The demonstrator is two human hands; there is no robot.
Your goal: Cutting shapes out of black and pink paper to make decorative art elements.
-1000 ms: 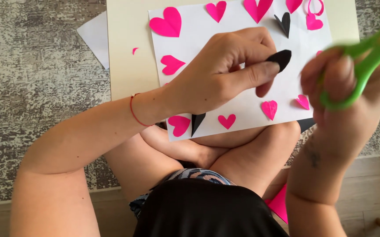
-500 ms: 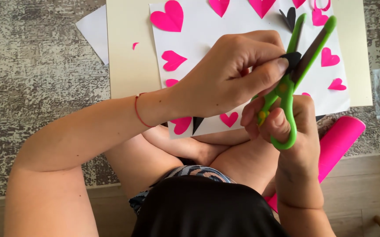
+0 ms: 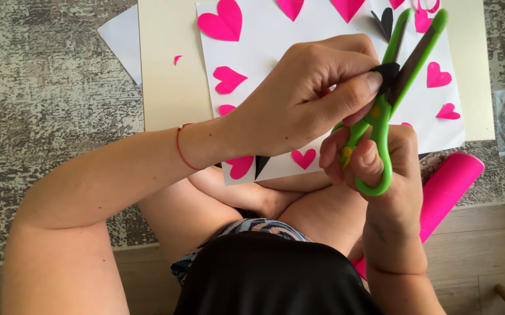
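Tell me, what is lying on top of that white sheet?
Pink paper hearts and folded black hearts lie scattered on the white sheet. The left hand and green scissors cover its middle, hiding whatever lies there.

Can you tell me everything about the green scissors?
The green scissors look like plastic, with bright green handles and green along the backs of the blades; the inner blade faces look dark. A small yellow spot marks the pivot. They point up and away from the person, blades open in a narrow V. The right hand grips the looped handles from below. A small piece of black paper, pinched by the left hand, sits between the blades, above the white sheet dotted with pink hearts.
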